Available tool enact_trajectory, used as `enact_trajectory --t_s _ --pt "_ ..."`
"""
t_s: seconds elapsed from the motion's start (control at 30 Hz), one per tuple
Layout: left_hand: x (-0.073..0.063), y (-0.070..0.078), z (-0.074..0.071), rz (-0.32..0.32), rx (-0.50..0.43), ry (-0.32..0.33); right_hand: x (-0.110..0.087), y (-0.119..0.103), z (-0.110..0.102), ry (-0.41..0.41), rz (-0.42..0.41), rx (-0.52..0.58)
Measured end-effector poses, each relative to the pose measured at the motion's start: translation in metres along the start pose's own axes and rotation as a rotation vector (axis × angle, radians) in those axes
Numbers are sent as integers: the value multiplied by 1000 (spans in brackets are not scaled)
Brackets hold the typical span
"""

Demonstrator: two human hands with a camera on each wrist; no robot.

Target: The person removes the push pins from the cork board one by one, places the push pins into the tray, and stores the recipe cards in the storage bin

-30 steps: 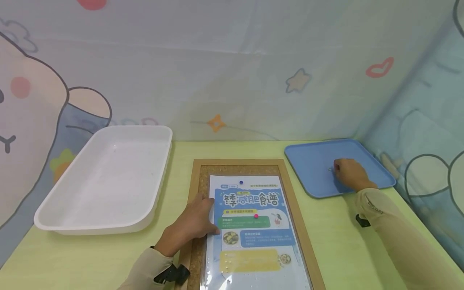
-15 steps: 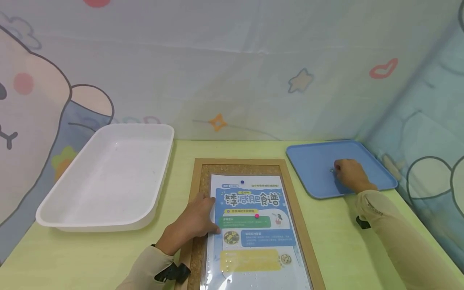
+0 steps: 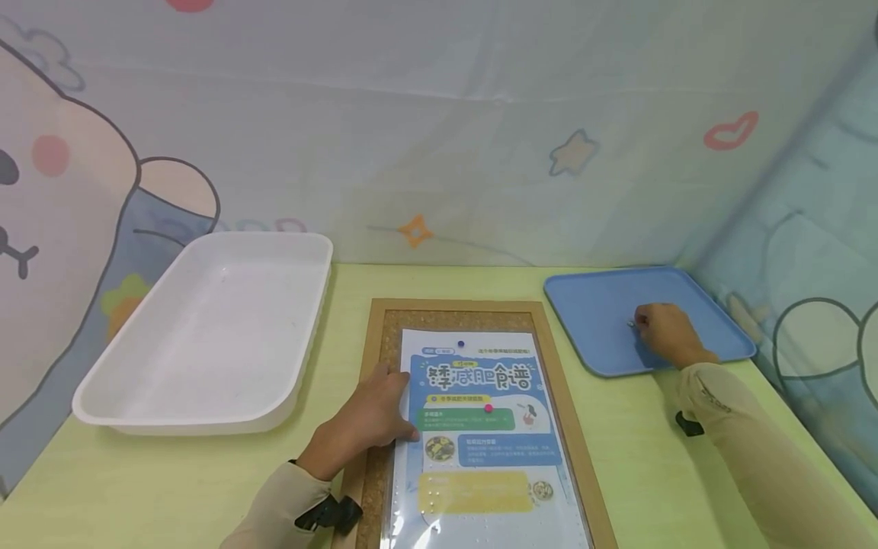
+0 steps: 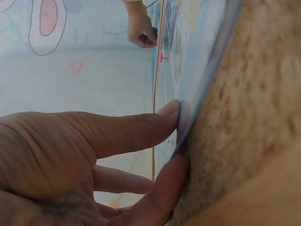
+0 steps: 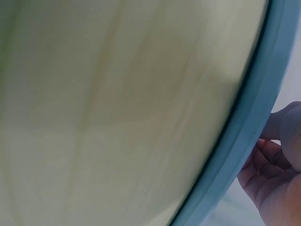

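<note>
A printed sheet in a clear sleeve (image 3: 494, 450) lies over a wood-framed cork board (image 3: 398, 320). A blue push pin (image 3: 461, 344) stands near its top, and a pink push pin (image 3: 488, 409) sits lower down. At the sheet's left edge, my left hand (image 3: 366, 412) pinches the sleeve between thumb and forefinger; the left wrist view shows that edge lifted off the cork (image 4: 254, 94). My right hand (image 3: 667, 333) is over the blue tray (image 3: 590, 305), fingers curled, fingertips right at a small shiny thing (image 3: 631, 323). I cannot tell whether they grip it.
A deep white tray (image 3: 206, 328) stands on the left side of the pale wood-grain table (image 3: 171, 488). A cartoon-print cloth (image 3: 446, 130) hangs behind the table and along the right side. The blue tray's rim (image 5: 254, 113) crosses the right wrist view.
The head view shifts slightly, moving everything a little to the right in it. My right fingertips draw slightly closer to the small shiny thing; my left hand keeps its hold on the sleeve.
</note>
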State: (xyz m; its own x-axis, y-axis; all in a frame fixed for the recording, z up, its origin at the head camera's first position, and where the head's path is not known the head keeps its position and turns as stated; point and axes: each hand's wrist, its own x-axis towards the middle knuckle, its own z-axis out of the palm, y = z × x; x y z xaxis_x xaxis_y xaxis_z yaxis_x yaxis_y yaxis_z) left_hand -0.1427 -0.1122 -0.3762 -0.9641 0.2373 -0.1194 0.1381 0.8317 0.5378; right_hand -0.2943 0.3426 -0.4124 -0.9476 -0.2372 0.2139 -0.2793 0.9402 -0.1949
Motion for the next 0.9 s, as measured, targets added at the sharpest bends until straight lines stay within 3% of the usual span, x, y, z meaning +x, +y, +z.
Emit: enact_trajectory --t_s 0.2,0.47,0.67,0.9 --pt "1 0 1 -11 1 -5 -3 -4 -4 -27 53 35" --pt "2 -1 1 -11 0 -8 -5 -7 -9 -29 59 65" --pt "3 -1 1 -10 0 -9 -6 -15 -12 -18 23 69" --pt "1 0 -1 -18 -8 -8 -10 -41 -20 8 -86 89"
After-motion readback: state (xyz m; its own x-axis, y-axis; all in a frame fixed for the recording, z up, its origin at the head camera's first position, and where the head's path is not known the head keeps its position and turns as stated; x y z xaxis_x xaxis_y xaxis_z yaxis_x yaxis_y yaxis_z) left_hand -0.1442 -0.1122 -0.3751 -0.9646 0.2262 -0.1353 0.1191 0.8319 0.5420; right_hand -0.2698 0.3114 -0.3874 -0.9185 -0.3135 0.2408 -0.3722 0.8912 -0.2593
